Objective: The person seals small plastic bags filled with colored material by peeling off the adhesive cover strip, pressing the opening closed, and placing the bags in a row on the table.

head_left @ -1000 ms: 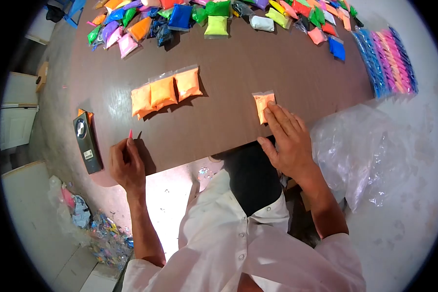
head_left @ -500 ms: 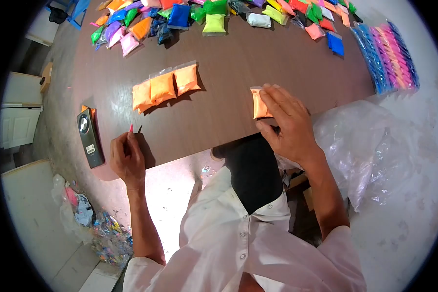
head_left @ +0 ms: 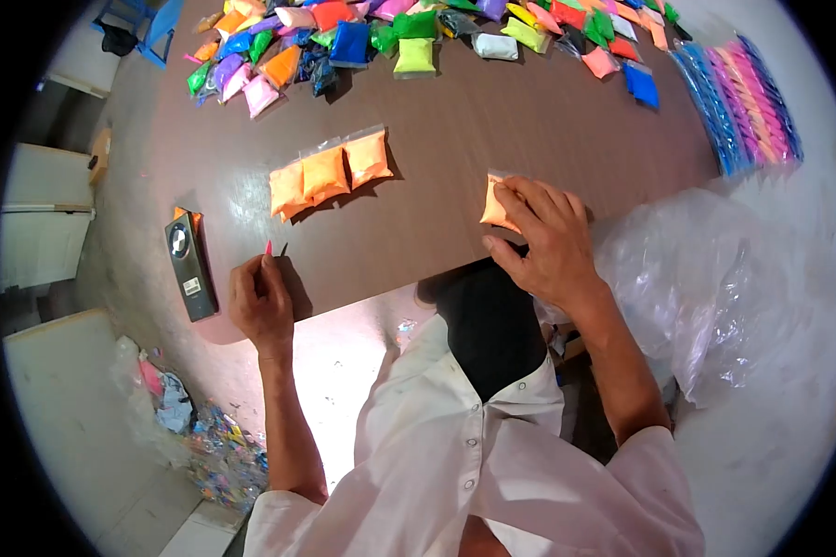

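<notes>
one label (head_left: 191, 286) nr l. hand (head_left: 262, 302)

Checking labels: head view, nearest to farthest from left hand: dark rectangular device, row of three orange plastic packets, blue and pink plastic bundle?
1. Dark device: just left.
2. Orange packets: ahead, slightly right.
3. Blue and pink bundle: far right.
</notes>
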`<state>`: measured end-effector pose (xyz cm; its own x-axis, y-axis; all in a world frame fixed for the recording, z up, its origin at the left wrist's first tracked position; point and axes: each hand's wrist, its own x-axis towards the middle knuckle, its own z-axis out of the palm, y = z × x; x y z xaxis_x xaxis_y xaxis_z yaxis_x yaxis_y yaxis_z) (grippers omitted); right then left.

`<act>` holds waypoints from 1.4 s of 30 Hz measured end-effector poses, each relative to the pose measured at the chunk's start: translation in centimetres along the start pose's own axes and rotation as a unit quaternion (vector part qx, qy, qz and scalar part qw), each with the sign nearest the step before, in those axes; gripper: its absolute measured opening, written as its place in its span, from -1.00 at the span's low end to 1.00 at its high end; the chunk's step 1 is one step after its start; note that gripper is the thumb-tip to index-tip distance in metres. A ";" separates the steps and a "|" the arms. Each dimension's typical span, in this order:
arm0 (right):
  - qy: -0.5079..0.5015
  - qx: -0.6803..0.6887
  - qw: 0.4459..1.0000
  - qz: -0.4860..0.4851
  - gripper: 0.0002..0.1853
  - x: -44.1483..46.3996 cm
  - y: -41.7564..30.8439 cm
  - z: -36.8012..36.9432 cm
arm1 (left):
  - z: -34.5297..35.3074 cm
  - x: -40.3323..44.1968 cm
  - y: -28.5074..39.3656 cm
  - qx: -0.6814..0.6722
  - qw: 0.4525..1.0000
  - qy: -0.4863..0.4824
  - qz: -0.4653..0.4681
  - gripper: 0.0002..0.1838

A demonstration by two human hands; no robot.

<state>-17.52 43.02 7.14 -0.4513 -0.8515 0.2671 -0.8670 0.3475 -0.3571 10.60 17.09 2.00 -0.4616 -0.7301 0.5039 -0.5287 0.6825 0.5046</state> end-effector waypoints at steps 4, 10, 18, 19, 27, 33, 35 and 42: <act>0.010 0.002 0.999 0.033 -0.38 -1.5 -0.7 0.3 | -0.1 -0.1 -0.1 0.004 1.000 -0.002 0.018 -0.91; 0.050 0.034 0.997 0.056 -0.39 -2.8 -1.1 1.5 | 1.0 -1.3 6.7 -0.066 0.993 -0.088 0.038 -0.92; 0.124 0.022 0.990 0.066 -0.43 -3.0 -1.6 3.0 | 7.2 -2.0 18.0 -0.196 0.962 -0.166 0.089 -0.91; 0.140 0.024 0.988 0.067 -0.43 -3.0 -1.7 3.2 | 7.9 -2.0 18.1 -0.189 0.963 -0.161 0.101 -0.92; 0.157 0.040 0.983 0.084 -0.43 -3.1 -2.0 3.3 | 8.2 -0.1 18.3 -0.103 0.967 -0.207 0.108 -0.93; 0.167 0.058 0.980 0.086 -0.44 -3.5 -1.7 3.9 | 7.1 -0.2 19.4 -0.097 0.971 -0.172 0.132 -0.95; 0.181 0.060 0.979 0.078 -0.44 -3.5 -1.6 3.9 | 7.4 -0.4 19.3 -0.054 0.966 -0.213 0.134 -0.94; 0.167 0.042 0.982 0.079 -0.46 -3.5 -1.5 3.6 | 6.3 0.7 15.0 -0.043 0.984 -0.160 0.063 -0.92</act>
<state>-13.91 44.08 3.51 -0.6351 -0.6083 0.4760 -0.7665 0.4201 -0.4858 -2.16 26.61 5.54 -0.7271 -0.6039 0.3267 -0.3969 0.7580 0.5176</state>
